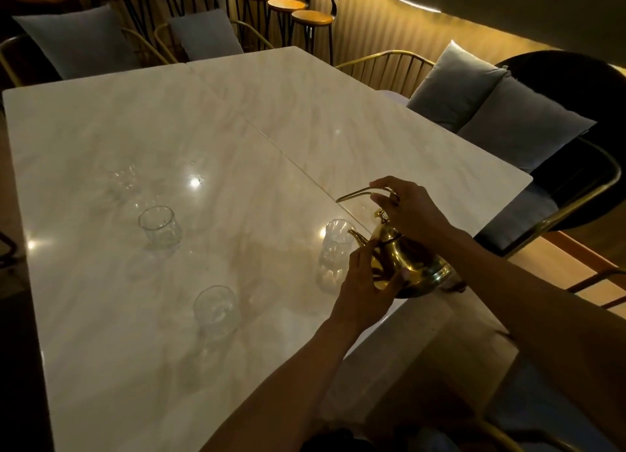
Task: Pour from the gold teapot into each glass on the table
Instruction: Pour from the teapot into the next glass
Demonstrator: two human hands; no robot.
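The gold teapot (411, 262) is tilted to the left above the table's near right edge, its spout tip over the rim of a tall clear glass (333, 253). My right hand (411, 207) grips the teapot's arched handle from above. My left hand (367, 282) cups the pot's front side below the spout. A short clear glass (161, 227) stands left of centre. A round clear glass (216, 311) stands nearer to me. A faint fourth glass (123, 177) stands farther back left. In this dim light I cannot tell whether liquid is flowing.
The white marble table (237, 130) is made of slabs with a seam running diagonally. Gold-framed chairs with grey cushions (501, 113) line the right side and more cushions (78, 38) sit at the far side. Round wooden stools (311, 18) stand beyond.
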